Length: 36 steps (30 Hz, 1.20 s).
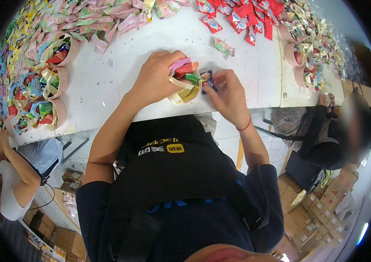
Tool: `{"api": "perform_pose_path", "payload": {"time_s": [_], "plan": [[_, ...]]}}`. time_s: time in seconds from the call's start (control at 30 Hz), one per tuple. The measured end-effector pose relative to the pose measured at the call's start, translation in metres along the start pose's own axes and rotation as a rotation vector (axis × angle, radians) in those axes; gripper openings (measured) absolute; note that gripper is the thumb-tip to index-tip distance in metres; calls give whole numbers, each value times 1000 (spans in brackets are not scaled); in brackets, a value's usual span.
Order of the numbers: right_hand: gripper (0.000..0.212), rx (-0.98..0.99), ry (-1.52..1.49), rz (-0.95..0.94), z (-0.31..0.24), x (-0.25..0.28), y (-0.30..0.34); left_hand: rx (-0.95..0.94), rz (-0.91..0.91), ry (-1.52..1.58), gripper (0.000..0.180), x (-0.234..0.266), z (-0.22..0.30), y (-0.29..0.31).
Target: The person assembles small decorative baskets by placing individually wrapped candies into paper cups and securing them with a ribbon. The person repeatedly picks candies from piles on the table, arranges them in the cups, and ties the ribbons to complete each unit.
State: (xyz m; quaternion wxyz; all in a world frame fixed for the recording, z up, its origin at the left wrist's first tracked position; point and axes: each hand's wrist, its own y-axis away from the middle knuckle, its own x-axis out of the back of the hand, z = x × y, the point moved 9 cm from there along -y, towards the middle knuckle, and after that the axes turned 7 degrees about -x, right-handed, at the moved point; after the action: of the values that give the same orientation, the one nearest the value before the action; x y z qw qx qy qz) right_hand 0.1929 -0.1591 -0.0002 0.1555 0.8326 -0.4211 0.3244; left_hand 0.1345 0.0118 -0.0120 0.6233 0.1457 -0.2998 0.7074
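In front of me on the white table sits a small round tub [189,94] with a gold-coloured inside and a cream ribbon [177,98]. My left hand [159,72] grips the tub from its left side. Wrapped sweets fill part of it: a pink-purple packet [179,64], a red packet [187,70] and a green packet [193,78]. At the tub's right rim, my right hand [231,94] pinches a small dark blue packet [208,81] between thumb and fingers. Those fingers partly cover the packet.
Filled pink tubs [62,81] stand at the left; more filled tubs [291,54] are at the right. Pink packets [102,22] and red packets [255,19] lie heaped along the back. One loose packet [224,46] lies beyond my right hand. Co-workers sit on both sides.
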Motion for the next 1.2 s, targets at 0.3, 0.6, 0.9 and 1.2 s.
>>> {"api": "perform_pose_path", "payload": {"time_s": [0.3,0.6,0.9,1.2], "plan": [[29,260,-171,-163,-64,13,19,-10,-12,64,39,-3,-3,-1],[18,413,174,-176,-83,-21,0,-141,-234,432,56,-3,8,7],[13,560,-40,-208,-86,-29,-5,-18,-249,258,60,-2,9,13],[28,145,406,8,13,22,-79,95,-162,299,53,-6,1,15]]}}
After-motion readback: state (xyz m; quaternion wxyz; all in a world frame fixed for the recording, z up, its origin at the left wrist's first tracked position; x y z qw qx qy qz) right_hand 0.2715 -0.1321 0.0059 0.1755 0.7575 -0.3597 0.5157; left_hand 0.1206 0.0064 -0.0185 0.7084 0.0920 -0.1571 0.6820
